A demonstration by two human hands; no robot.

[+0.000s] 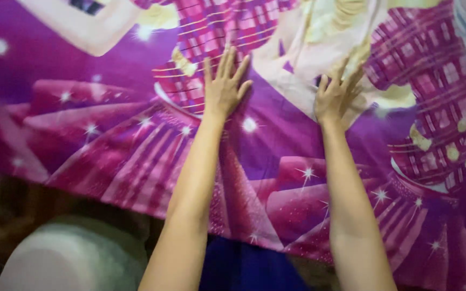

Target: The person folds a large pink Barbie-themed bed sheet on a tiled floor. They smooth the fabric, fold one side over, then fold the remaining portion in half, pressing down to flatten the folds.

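1. Nearest the camera, at the lower left, a pale rounded object (74,258) sits blurred below the sheet's near edge; its kind cannot be told. Between the two forearms at the bottom, a dark blue surface (244,267) shows.
2. The printed bed sheet (109,156), purple and magenta with white sparkles and pink plaid cartoon figures, is spread flat over the surface that carries it. Its long axis runs left to right across the view. Its near edge runs from the left side down toward the lower right corner, with dark open room beneath it at the left.
3. Both forearms are bare, extended straight away from the camera, roughly parallel and well apart.
4. The left hand (223,89) lies palm down on the sheet near its middle. Its fingers are spread wide and straight, pointing to the far edge. It grips nothing and only presses flat on the fabric.
5. The right hand (336,97) rests on the sheet just right of centre, at a cream-coloured patch of the print. Its fingers are bent and partly together, pointing away; whether they pinch the fabric cannot be told.
6. The sheet continues past both hands to the far edge of the view, and out of view at the left and right.
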